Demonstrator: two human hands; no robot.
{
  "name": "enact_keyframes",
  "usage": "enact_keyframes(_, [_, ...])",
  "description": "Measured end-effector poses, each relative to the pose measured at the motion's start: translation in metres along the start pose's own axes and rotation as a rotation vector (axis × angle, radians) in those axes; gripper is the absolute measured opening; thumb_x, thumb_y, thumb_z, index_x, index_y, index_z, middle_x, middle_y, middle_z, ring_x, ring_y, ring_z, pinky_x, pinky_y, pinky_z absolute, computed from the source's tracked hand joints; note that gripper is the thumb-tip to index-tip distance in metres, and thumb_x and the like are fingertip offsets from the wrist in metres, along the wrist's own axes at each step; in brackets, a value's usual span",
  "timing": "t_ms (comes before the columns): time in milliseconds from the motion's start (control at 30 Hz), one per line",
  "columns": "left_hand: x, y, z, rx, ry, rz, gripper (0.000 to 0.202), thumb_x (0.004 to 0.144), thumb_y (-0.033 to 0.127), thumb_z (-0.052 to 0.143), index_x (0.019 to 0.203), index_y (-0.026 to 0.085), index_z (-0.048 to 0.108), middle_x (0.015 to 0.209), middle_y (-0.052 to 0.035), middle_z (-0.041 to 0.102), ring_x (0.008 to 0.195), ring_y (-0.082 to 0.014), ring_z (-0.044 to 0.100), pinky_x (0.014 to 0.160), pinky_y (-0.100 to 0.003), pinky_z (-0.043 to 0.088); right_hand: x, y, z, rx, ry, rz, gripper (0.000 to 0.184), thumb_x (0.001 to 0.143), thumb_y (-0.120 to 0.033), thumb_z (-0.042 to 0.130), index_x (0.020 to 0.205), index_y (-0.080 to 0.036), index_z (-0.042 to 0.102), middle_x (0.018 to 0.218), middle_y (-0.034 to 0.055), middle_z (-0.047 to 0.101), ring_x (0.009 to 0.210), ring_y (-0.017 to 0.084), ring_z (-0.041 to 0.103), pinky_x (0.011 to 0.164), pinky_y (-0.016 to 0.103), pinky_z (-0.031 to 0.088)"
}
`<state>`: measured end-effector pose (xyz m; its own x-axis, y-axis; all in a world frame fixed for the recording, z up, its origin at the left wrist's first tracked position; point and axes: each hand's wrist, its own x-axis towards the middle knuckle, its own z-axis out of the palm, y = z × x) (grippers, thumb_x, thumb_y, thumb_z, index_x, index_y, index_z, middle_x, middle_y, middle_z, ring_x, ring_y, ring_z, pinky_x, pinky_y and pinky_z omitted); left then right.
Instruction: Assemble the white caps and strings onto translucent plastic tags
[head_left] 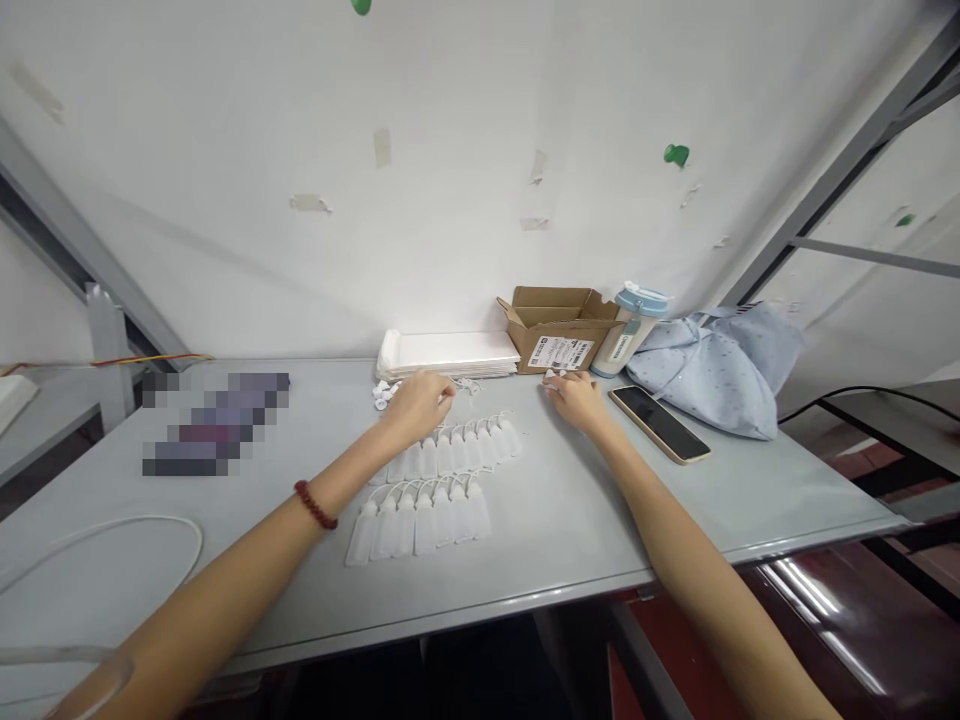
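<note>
Two rows of small white plastic bottles point(435, 490) lie flat on the grey table point(570, 520). My left hand point(417, 402), with a red bead bracelet on its wrist, hovers over the far row, fingers curled near a thin white cord; what it holds is too small to name. My right hand point(574, 396) rests on the table just in front of the cardboard box point(559, 328), fingers bent around small white pieces. A few loose white caps point(382, 393) lie left of my left hand.
A stack of white trays point(448, 353) leans by the wall. A blue-lidded cup point(634, 325), a pale blue bag point(712, 370) and a phone point(660, 422) sit at right. A clear tube point(112, 530) loops at left. Metal frame bars stand on both sides.
</note>
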<state>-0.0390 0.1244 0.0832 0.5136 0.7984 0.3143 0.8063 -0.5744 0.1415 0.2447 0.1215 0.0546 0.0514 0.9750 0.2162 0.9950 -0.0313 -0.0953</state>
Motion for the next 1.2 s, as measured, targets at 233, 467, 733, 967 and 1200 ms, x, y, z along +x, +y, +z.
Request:
enact_keyframes(233, [-0.046, -0.002, -0.023, -0.509, 0.254, -0.286, 0.015, 0.077, 0.03, 0.053, 0.079, 0.021, 0.065, 0.088, -0.0034, 0.068, 0.088, -0.0214, 0.058, 0.076, -0.033, 0.043, 0.0, -0.004, -0.003, 0.07, 0.085, -0.018, 0.022, 0.085, -0.02, 0.046, 0.095, -0.018, 0.066, 0.103, 0.0128, 0.066, 0.107, 0.031, 0.048, 0.084, 0.042, 0.034])
enact_keyframes(467, [-0.043, 0.011, -0.028, -1.259, 0.129, -0.569, 0.025, 0.067, 0.04, 0.069, 0.077, 0.017, 0.066, 0.081, -0.0037, 0.063, 0.073, -0.0146, 0.055, 0.065, -0.027, 0.042, -0.009, -0.024, -0.02, 0.887, 0.065, -0.003, 0.015, 0.076, -0.033, 0.057, 0.079, -0.019, 0.05, 0.074, 0.0035, 0.065, 0.075, 0.019, 0.06, 0.068, 0.03, 0.041])
enact_keyframes(733, [-0.047, 0.026, -0.027, -1.437, 0.068, -0.607, 0.022, 0.069, 0.037, 0.069, 0.073, 0.015, 0.064, 0.082, -0.0049, 0.065, 0.079, -0.0155, 0.058, 0.066, -0.027, 0.042, -0.046, -0.08, -0.035, 1.363, -0.243, -0.169, 0.031, 0.07, -0.041, 0.071, 0.075, -0.019, 0.049, 0.075, -0.0001, 0.062, 0.076, 0.016, 0.062, 0.07, 0.029, 0.043])
enact_keyframes(967, [-0.048, 0.034, -0.029, -1.365, 0.055, -0.595, 0.021, 0.068, 0.036, 0.068, 0.074, 0.016, 0.063, 0.078, -0.0037, 0.064, 0.076, -0.0156, 0.057, 0.065, -0.027, 0.042, -0.061, -0.095, -0.041, 1.34, -0.303, -0.243, 0.029, 0.072, -0.041, 0.071, 0.075, -0.019, 0.052, 0.076, 0.0, 0.059, 0.071, 0.014, 0.057, 0.064, 0.027, 0.041])
enact_keyframes(1200, [-0.049, 0.038, -0.029, -1.356, 0.064, -0.585, 0.023, 0.067, 0.038, 0.066, 0.071, 0.016, 0.062, 0.077, -0.0039, 0.062, 0.072, -0.0151, 0.056, 0.064, -0.027, 0.042, -0.061, -0.096, -0.042, 1.357, -0.324, -0.266, 0.031, 0.071, -0.042, 0.071, 0.073, -0.019, 0.051, 0.071, -0.0009, 0.057, 0.068, 0.014, 0.055, 0.062, 0.027, 0.039])
